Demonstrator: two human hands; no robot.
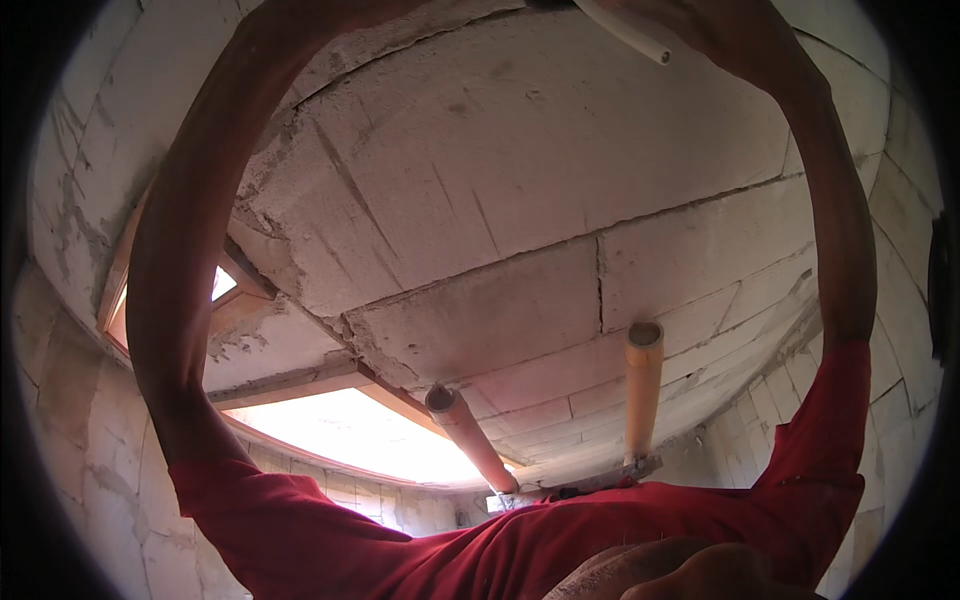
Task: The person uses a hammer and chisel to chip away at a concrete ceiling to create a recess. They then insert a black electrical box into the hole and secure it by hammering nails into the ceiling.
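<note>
Both my arms are raised and curve inward toward the top edge of the head view. My left hand (345, 14) is cut off by that edge, and its fingers do not show. Only the wrist side of my right hand (715, 32) comes into the picture at the upper right, its fingers also out of sight. Just left of it, a white tube (630, 37) with a hollow end slants down from the top edge. Whether either hand grips it is hidden. A small dark thing (548, 4) peeks in at the edge beside the tube. Behind lies a pale block wall (560, 150).
An orange-brown pipe (470, 435) and a yellowish pipe (644, 390), both with open ends, stand out below the block surface. Bright framed openings (350, 430) lie at the left. Rough mortar joints run between the blocks. A dark object (940, 290) sits at the far right rim.
</note>
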